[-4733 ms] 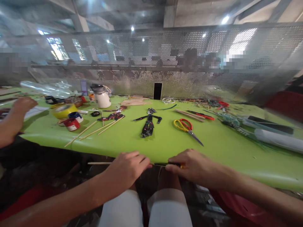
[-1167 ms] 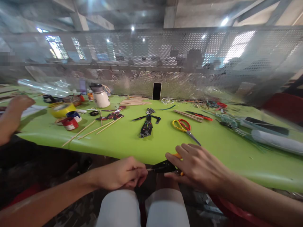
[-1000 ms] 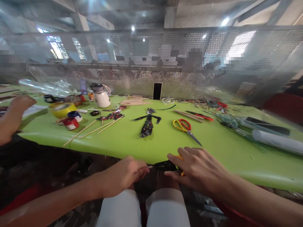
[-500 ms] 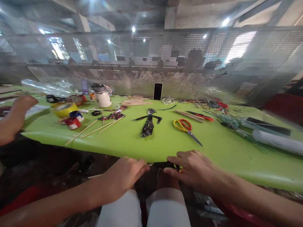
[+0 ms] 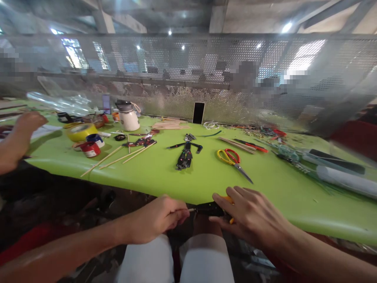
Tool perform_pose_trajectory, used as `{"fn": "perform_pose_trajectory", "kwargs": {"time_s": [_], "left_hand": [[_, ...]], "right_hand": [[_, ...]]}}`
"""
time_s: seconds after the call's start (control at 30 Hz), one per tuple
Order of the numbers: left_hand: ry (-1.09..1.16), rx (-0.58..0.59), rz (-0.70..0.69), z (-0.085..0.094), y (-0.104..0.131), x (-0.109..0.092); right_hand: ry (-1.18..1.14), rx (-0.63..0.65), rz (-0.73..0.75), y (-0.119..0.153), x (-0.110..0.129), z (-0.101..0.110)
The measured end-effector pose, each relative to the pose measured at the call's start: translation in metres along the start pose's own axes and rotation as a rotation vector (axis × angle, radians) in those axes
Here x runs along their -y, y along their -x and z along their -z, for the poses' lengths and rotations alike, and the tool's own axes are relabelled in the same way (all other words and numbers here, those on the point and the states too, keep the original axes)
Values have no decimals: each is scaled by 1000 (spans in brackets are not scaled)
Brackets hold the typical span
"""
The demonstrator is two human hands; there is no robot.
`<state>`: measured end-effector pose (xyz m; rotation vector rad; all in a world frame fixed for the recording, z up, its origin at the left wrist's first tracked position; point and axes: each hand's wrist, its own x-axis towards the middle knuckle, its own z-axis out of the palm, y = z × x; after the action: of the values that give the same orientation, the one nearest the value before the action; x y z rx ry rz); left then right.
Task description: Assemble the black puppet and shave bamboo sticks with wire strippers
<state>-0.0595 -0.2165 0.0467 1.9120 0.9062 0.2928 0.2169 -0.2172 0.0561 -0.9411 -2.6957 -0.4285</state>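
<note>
My left hand (image 5: 167, 215) pinches a thin wooden stick (image 5: 191, 210) just past the table's front edge, above my knees. Closed around the orange-yellow handles of black pliers (image 5: 209, 208) is my right hand (image 5: 250, 214). The pliers' tip points left and meets the end of the stick; whether the jaws bite it, I cannot tell. On the table beyond my hands lies a flat black jointed puppet figure (image 5: 185, 155). To its right rest scissors (image 5: 238, 167) with one yellow and one red handle.
Wooden sticks (image 5: 126, 157) and a red jointed figure (image 5: 144, 140) lie left. Paint jars (image 5: 90, 149), yellow tape (image 5: 81, 131) and a white jug (image 5: 129, 120) stand behind. A phone (image 5: 198, 113) leans on the mesh screen. Another person's hand (image 5: 31, 124) is at far left.
The pliers' handles are spread wider, and my right hand's fingers have loosened around them. More of the black pliers shows. The stick stays in my left hand.
</note>
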Motion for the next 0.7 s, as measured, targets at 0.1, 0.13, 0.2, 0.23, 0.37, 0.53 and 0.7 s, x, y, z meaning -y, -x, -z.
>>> {"fn": "perform_pose_trajectory", "kwargs": {"time_s": [0.1, 0.13, 0.2, 0.23, 0.37, 0.53, 0.7], "left_hand": [[-368, -212, -124, -10, 4, -2], [-501, -270, -174, -14, 5, -1], [-775, -381, -288, -21, 8, 1], [-915, -439, -344, -23, 9, 2], [-1169, -569, -394, -26, 10, -1], [-349, -137, -15, -4, 3, -9], [417, 332, 126, 13, -6, -2]], "right_hand": [[-79, 93, -114, 2, 6, -2], [-127, 138, -168, 1, 8, 0], [-264, 246, -274, -4, 11, 3], [-345, 295, -319, -6, 12, 5], [-568, 381, -380, -10, 11, 7], [-291, 171, -245, -5, 6, 2], [-76, -6, -6, -1, 1, 5]]}}
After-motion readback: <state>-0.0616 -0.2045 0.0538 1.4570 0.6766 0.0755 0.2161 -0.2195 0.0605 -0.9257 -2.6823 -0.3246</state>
